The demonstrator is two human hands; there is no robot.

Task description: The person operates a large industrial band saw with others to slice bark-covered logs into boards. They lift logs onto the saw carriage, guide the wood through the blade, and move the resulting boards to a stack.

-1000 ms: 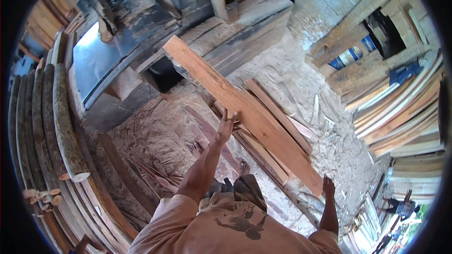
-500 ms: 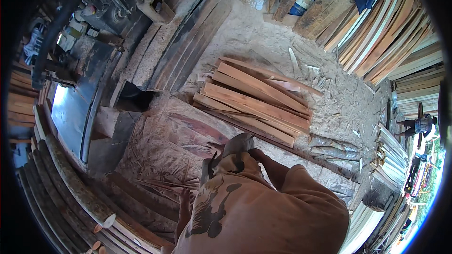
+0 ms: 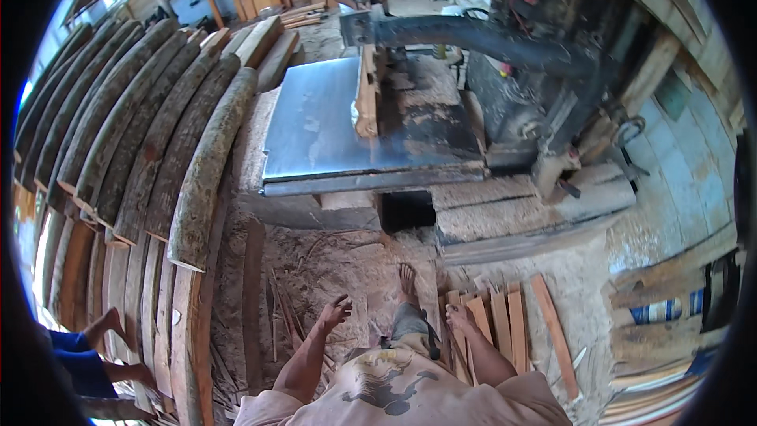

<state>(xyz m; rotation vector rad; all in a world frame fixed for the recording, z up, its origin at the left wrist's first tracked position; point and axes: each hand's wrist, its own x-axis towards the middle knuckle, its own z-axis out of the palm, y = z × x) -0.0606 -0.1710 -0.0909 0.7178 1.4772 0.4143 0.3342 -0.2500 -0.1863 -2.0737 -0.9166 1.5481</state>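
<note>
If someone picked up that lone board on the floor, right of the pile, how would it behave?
The board is likely stiff, since it looks like solid wood. Being long and narrow, it may tip toward one end if gripped off-centre. Lying flat on the dusty floor, it probably won't roll.

1. Soft, fairly even daylight covers the floor (image 3: 359, 256); the brightest patches sit at the upper-left and lower-left rim, nearly white.
2. A pale bluish sheen spreads across the metal table (image 3: 307, 130).
3. The saw (image 3: 505, 106) looks dim, and the hole (image 3: 408, 211) below the table is almost black.
4. Left hand (image 3: 336, 312) and right hand (image 3: 457, 316) are evenly lit, slightly soft in detail.
5. Fisheye distortion bows the logs (image 3: 206, 170); black corners and bluish fringing frame the view.
</note>
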